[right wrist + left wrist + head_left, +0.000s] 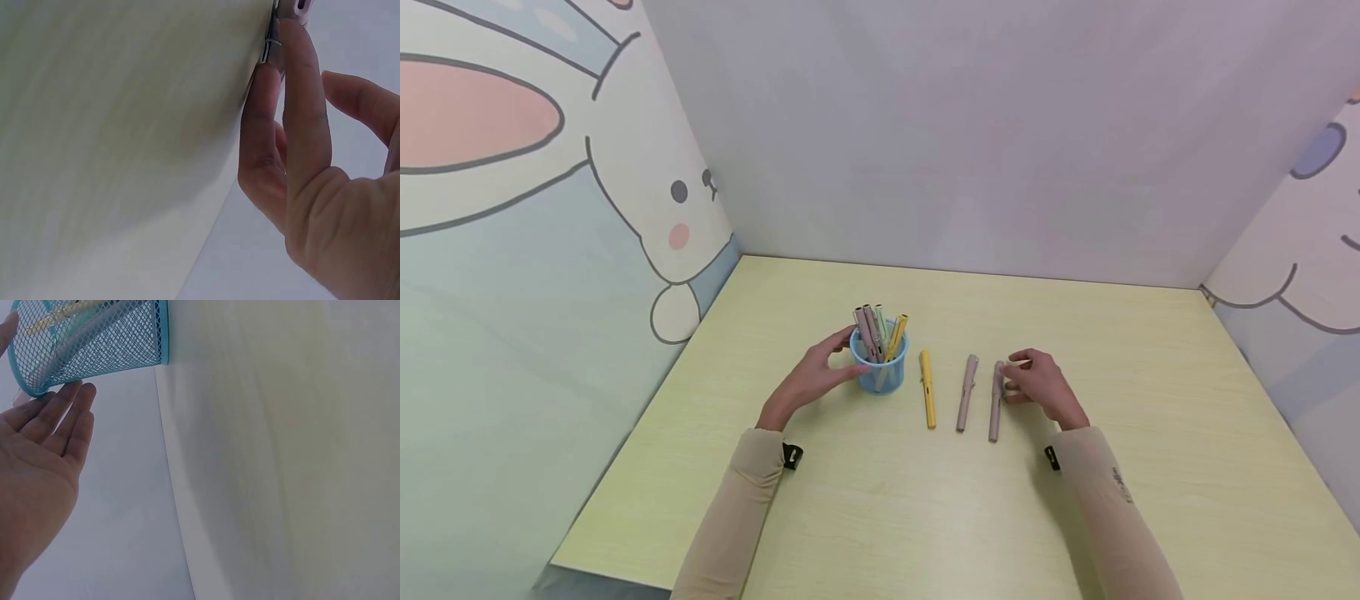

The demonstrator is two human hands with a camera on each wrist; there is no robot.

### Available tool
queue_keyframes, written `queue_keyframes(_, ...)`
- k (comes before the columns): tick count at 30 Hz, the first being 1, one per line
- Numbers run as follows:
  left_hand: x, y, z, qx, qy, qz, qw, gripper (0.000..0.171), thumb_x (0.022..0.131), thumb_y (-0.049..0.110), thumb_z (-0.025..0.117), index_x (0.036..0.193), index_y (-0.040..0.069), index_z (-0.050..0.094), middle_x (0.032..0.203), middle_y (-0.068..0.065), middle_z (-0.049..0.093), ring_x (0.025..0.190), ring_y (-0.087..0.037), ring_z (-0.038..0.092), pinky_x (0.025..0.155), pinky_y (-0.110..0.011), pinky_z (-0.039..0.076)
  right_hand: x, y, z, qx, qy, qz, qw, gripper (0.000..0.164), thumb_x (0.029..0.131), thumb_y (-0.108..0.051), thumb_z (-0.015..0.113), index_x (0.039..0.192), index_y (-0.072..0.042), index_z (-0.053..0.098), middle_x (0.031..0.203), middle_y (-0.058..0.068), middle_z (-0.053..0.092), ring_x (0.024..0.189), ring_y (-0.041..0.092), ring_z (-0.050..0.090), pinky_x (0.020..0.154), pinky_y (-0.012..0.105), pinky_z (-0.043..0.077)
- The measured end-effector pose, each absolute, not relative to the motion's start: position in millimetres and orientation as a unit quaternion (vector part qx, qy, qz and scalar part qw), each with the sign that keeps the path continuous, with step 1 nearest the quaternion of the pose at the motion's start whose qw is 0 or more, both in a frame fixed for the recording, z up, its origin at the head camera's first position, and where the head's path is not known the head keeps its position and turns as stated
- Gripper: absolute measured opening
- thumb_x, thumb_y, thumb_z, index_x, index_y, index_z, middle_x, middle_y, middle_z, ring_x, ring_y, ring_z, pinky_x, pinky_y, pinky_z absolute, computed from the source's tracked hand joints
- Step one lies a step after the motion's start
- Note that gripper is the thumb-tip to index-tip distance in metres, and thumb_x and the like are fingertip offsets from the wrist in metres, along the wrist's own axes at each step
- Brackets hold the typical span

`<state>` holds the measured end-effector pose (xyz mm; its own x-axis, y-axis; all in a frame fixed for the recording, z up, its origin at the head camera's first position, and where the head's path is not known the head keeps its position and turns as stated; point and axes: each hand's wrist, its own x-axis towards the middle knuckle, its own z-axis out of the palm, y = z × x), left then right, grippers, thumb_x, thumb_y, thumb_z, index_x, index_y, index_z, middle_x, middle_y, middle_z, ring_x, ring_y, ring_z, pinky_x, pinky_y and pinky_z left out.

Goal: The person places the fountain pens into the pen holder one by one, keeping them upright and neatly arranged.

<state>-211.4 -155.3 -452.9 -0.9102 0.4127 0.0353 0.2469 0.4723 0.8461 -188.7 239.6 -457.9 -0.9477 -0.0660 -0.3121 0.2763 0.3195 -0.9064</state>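
A light-blue mesh pen holder point(891, 382) stands upright with several pens point(866, 332) leaning in it. My left hand point(811, 379) holds it from the left, thumb at the near rim, other fingers at the far side. In the left wrist view the fingertips meet the mesh wall of the holder point(119, 347). On its right lie a yellow pen point(928, 392), a mauve pen point(966, 396) and a second mauve pen point(995, 421). My right hand point(1041, 383) pinches that last pen near its upper end. Fingers cover part of this pen point(292, 7) in the right wrist view.
Everything stands on a pale yellow-green table point(865, 517). A plain greyish wall point(985, 150) rises behind the table's far edge. Side panels with cartoon drawings, such as the left panel point(497, 333), border it on both sides.
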Motion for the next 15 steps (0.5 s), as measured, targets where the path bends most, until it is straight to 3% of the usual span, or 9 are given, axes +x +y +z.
queue_keyframes(9, -211.9, -155.3, -453.1, 0.195, 0.855, 0.473, 0.085, 0.082, 0.096, 0.045, 0.073, 0.163, 0.016, 0.035, 0.154, -0.007, 0.050, 0.140, -0.035, 0.044, 0.111, -0.064, 0.035, -190.4, 235.3, -457.8, 0.072, 0.801, -0.575, 0.151, 0.054, 0.106, -0.014, 0.057, 0.144, 0.019, 0.037, 0.115, 0.023, 0.053, 0.086, 0.016, 0.066, 0.075, 0.033, 0.061)
queue_keyframes(15, -211.4, -154.9, -452.3, 0.197, 0.856, 0.471, 0.083, 0.081, 0.097, 0.044, 0.073, 0.162, 0.015, 0.035, 0.153, -0.008, 0.051, 0.139, -0.035, 0.044, 0.110, -0.064, 0.036, -192.2, 233.6, -459.8, 0.074, 0.805, -0.568, 0.153, 0.053, 0.105, -0.014, 0.058, 0.143, 0.018, 0.039, 0.113, 0.023, 0.057, 0.087, 0.018, 0.065, 0.074, 0.034, 0.061)
